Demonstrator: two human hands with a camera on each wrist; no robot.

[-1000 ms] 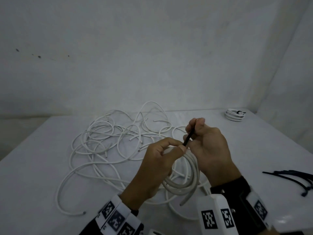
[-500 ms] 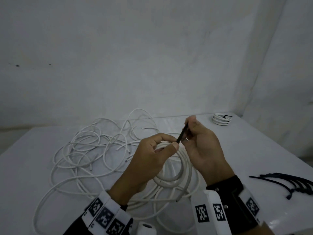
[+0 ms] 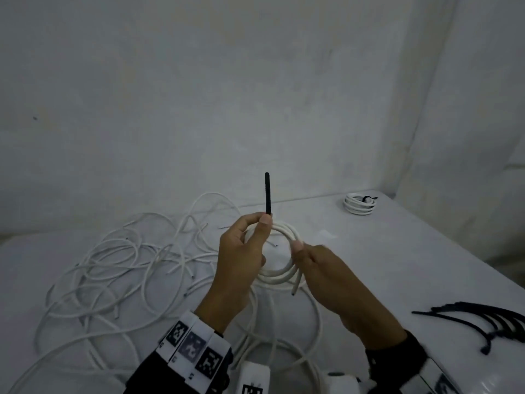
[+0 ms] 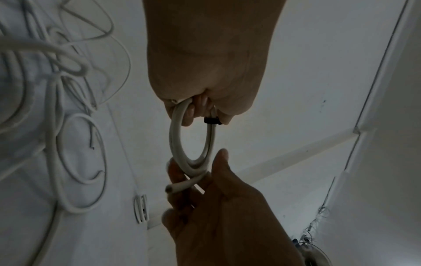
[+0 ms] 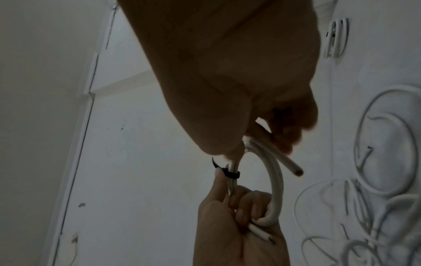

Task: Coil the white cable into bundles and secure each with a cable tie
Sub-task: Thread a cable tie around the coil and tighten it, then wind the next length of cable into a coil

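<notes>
A small coil of white cable (image 3: 279, 277) hangs between both hands above the table. My left hand (image 3: 262, 223) grips its top, where a black cable tie (image 3: 267, 193) wraps the strands and its tail stands straight up. In the left wrist view the tie's head (image 4: 213, 120) sits against the left fingers (image 4: 189, 115). My right hand (image 3: 298, 247) pinches the coil's right side; one cut cable end (image 3: 294, 288) sticks out below it. In the right wrist view the tie (image 5: 230, 174) circles the strands between the two hands.
A tangle of loose white cable (image 3: 127, 265) covers the left and middle of the white table (image 3: 397, 251). A tied bundle (image 3: 359, 204) lies at the far right corner. Several spare black ties (image 3: 488, 319) lie near the right edge. Walls stand behind and right.
My right hand let go of the tie's tail and dropped to the coil's right side. The tail now stands upright and free above my left hand.
</notes>
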